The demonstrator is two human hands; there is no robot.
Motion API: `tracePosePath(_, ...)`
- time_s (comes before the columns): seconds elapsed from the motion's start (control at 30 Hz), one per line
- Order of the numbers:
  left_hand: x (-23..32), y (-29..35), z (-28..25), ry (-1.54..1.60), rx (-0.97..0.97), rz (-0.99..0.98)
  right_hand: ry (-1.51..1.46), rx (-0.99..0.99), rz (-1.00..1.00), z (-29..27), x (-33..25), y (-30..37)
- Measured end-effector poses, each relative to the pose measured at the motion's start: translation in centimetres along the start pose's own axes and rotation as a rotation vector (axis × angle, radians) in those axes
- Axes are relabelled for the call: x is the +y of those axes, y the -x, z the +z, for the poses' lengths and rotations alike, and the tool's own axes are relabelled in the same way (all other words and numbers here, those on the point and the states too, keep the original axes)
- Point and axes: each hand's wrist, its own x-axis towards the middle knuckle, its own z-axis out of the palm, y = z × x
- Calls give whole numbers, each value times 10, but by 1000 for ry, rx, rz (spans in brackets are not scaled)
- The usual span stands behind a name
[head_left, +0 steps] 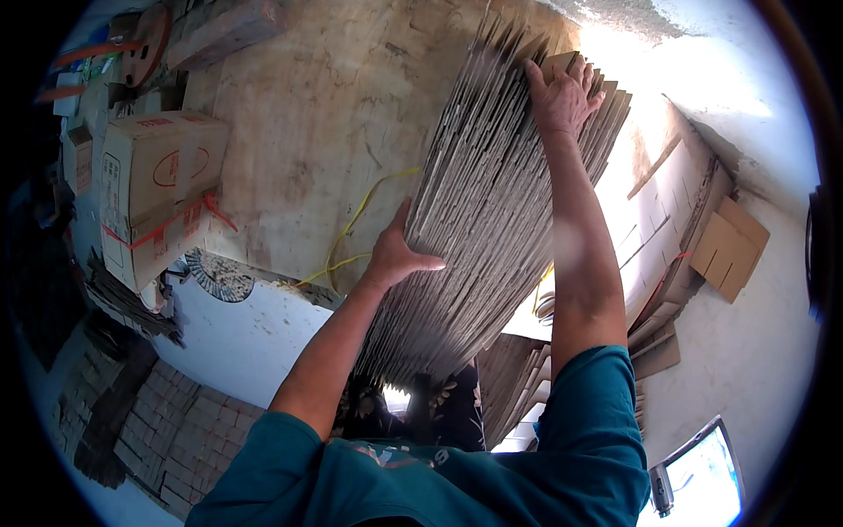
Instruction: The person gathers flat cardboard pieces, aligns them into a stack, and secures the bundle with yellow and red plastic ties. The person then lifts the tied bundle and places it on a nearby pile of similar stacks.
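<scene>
A long row of brown cardboard sheets (479,211), packed together on edge, slants from the far right of the wooden table down toward my lap. My left hand (395,252) grips the row's left side, its thumb over the upper edges and its fingers along the side, partly hidden. At the far end, my right hand (566,98) is over the tops of the sheets, thumb and fingers set apart around some of them. The sheets fan out a little there and sit tighter near me. Yellow strap (356,215) lies loose on the table left of the row.
At the left stands a cardboard box (162,189) with red strap. Behind it are a wooden block (226,35) and an orange-brown reel (147,46). Slotted cardboard pieces (729,248) lean by the right wall. Bundled cardboard (180,430) is stacked at lower left, a lit screen (702,474) at lower right.
</scene>
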Motion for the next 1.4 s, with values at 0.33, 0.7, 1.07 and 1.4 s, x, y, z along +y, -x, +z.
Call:
tracePosePath(0.33,-3,0,-1,-35,10,9,-13,0,6,3,7,-4)
tracePosePath(0.7,0,-1,-7,43,-23,-1,-51,20,-27,4,17,1)
tracePosePath(1.07,5,1,-15,155,-90,-29,-65,47,-50,8,23,3)
tracePosePath(1.4,9,1,-16,140,-88,-87,-138,6,-31,7,32,1)
